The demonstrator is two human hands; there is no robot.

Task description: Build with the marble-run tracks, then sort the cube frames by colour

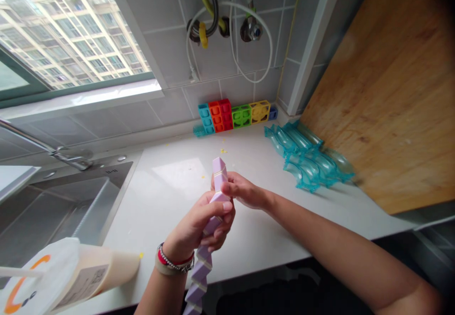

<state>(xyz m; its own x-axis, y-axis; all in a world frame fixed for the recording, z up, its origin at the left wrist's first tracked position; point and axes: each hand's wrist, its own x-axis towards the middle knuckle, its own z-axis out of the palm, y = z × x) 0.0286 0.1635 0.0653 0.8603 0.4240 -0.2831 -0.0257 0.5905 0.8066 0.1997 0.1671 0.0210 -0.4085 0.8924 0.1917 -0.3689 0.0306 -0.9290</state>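
I hold a long pale purple segmented twist toy (219,173) over the white counter (170,182). My left hand (202,225) is wrapped round its middle, and the lower segments hang down past my wrist toward the counter's front edge. My right hand (241,191) pinches the toy just below its upright top segment. Bracelets circle my left wrist.
A row of coloured hollow blocks (234,113) stands against the tiled wall. Teal transparent pieces (309,161) lie beside a wooden board (387,92) leaning at the right. A steel sink (53,211) with a tap is at the left. A lidded drink cup (67,277) lies at the lower left.
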